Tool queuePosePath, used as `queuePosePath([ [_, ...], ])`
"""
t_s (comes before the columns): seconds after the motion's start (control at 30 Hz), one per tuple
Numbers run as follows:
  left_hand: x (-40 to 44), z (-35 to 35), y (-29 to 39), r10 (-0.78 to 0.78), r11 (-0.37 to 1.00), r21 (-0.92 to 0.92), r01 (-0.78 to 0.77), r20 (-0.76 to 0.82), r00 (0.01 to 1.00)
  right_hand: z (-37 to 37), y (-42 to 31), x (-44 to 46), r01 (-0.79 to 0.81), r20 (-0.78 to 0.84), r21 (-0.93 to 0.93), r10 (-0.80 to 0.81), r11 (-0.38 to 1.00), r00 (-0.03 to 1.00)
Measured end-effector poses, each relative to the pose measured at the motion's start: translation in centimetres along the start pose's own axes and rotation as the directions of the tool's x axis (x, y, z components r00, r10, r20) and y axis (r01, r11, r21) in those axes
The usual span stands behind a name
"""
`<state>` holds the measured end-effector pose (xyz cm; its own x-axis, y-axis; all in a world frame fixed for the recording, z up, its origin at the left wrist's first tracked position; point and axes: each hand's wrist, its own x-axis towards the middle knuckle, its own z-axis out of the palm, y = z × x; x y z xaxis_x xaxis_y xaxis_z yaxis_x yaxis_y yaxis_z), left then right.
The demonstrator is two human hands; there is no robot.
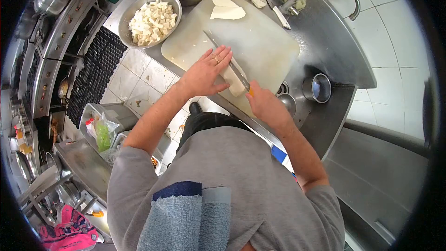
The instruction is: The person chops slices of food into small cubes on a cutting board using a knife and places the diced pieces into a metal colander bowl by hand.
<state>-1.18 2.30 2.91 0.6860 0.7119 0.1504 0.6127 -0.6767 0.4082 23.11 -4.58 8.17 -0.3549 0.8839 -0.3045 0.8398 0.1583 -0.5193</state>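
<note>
Right hand (267, 108): closed round the handle of one knife (241, 78). Left hand (206, 72): fingers extended over blade and pale piece (233, 84). Pale piece: under the knife, 6 o'clock on cutting board (272, 49). Two pale slabs (227, 13): 12 o'clock. Steel bowl (124, 29), pale cubes (153, 22) inside: towards 10 o'clock.

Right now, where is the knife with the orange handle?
In the head view, the knife is above centre, gripped by the right hand, its blade, partly hidden by the left hand, along the pale block on the cutting board.
</note>
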Motion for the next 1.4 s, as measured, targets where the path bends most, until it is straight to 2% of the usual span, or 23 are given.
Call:
queuePosePath([
  [0.13, -0.2, 0.4, 0.1, -0.023, 0.999, -0.046, 0.022, -0.013, 1.0, 1.3, 1.2, 0.5, 0.007, -0.002, 0.05, -0.007, 0.999, 1.0],
  [0.3, 0.0, 0.7, -0.1, 0.016, 1.0, 0.019, -0.016, 0.002, 1.0, 2.6, 2.1, 1.0, 0.01, -0.009, 0.078, -0.01, 0.997, 1.0],
  [0.43, 0.1, 0.4, -0.7, 0.026, 0.999, 0.04, -0.027, 0.019, 0.999, 1.4, 1.2, 1.0, -0.031, -0.009, 0.022, 0.032, 0.999, 0.999],
  [0.5, 0.6, -0.3, -0.6, 0.034, 0.999, 0.038, -0.033, -0.029, 0.999, -0.8, -0.2, 0.7, -0.06, -0.003, 0.015, 0.06, 0.998, 0.998],
  [0.67, 0.3, -2.1, 1.0, 0.01, 1.0, -0.007, -0.01, -0.046, 0.999, -2.1, -1.1, -0.5, -0.034, -0.001, 0.079, 0.034, 0.996, 0.999],
  [0.83, -1.1, -0.5, 0.8, -0.037, 0.999, -0.024, 0.037, 0.021, 0.999, 0.9, 0.2, -0.5, 0.005, -0.016, 0.08, -0.004, 0.997, 1.0],
  [0.9, -1.3, 0.3, 0.8, -0.025, 0.999, -0.042, 0.025, -0.003, 1.0, 2.8, 1.2, 0.0, 0.029, -0.046, 0.065, -0.026, 0.997, 0.999],
  [1.13, -1.7, 1.1, -0.6, -0.024, 1.0, 0.011, 0.024, -0.007, 1.0, 4.2, 0.2, 1.5, -0.074, 0.003, 0.022, 0.074, 0.997, 0.997],
  [1.2, -1.2, 1.4, -0.8, -0.015, 1.0, 0.017, 0.015, -0.024, 1.0, 3.9, 0.9, 1.8, -0.067, -0.004, 0.048, 0.068, 0.997, 0.998],
  [1.3, -0.5, 1.5, -1.3, -0.003, 1.0, 0.026, 0.005, -0.064, 0.998, 2.0, 1.8, 2.0, 0.028, -0.033, 0.029, -0.027, 0.999, 0.999],
  [1.4, -0.8, 0.3, -0.6, -0.014, 1.0, 0.017, 0.016, -0.105, 0.994, -0.5, -0.7, 1.0, 0.017, -0.029, 0.002, -0.017, 1.0, 0.999],
])
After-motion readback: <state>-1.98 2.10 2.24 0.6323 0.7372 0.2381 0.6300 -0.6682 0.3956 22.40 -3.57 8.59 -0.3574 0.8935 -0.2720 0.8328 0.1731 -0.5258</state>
